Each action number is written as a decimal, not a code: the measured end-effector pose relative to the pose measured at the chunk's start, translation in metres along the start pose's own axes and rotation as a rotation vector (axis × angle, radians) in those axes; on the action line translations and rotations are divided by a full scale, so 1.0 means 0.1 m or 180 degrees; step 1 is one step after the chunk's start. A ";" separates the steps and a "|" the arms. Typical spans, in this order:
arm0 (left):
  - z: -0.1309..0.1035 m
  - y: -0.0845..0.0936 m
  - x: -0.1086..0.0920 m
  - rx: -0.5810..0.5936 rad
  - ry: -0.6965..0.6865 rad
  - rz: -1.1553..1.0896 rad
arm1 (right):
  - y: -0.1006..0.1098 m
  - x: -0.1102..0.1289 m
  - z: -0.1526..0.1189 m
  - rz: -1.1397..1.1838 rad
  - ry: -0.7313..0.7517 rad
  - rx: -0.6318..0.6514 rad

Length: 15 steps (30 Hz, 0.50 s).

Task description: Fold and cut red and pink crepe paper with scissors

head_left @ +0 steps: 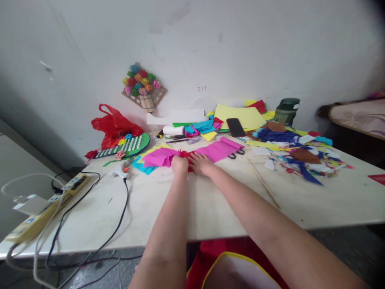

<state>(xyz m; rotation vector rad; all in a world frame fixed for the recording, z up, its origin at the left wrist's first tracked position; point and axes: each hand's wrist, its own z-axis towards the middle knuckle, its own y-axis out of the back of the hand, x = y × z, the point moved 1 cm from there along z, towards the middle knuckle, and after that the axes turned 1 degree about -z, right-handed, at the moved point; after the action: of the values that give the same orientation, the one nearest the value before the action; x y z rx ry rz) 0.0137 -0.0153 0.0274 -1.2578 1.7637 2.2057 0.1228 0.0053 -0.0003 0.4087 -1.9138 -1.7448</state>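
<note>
Dk-grn bottle (286,111), rear R; blk phone (236,127), flat; red plas. bag (116,126), rear L; yel. pwr strip (45,216) w/ wht charger (32,204); flower pc. (141,82) on wall (240,48).

The paper strip (224,149) was bright magenta, the crumpled piece (185,154) deep red, and the bench (162,216) off-white. The plastic bag (105,124) was also red, the rounded board (146,141) green with rows of white, the power strip (25,229) dull yellow, and the large sheet (240,115) pale yellow. Blue, green, red, yellow, orange and pink mingled in the paper flowers (138,78); the bottle (285,114) was dark green.
</note>
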 end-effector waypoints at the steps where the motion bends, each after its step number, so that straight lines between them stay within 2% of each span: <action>1: -0.02 0.00 -0.03 0.0051 0.0188 -0.0074 | -0.01 0.00 0.01 -0.0021 0.0004 -0.0002; 3: -0.05 0.01 -0.09 0.0150 0.0311 -0.0161 | -0.01 -0.01 0.02 -0.0060 0.0025 -0.0007; 9: -0.05 -0.04 -0.17 0.0286 0.0145 -0.0026 | -0.03 -0.02 0.03 -0.0089 0.0067 -0.0034; 15: -0.05 -0.11 -0.17 0.0201 0.0074 0.0173 | -0.02 -0.01 0.02 -0.0161 0.0097 -0.0055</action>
<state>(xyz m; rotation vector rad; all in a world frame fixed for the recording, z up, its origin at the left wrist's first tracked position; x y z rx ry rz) 0.0333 -0.0089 0.0292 -1.2422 1.8824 2.1531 0.1226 0.0074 -0.0027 0.4787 -1.8813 -1.7758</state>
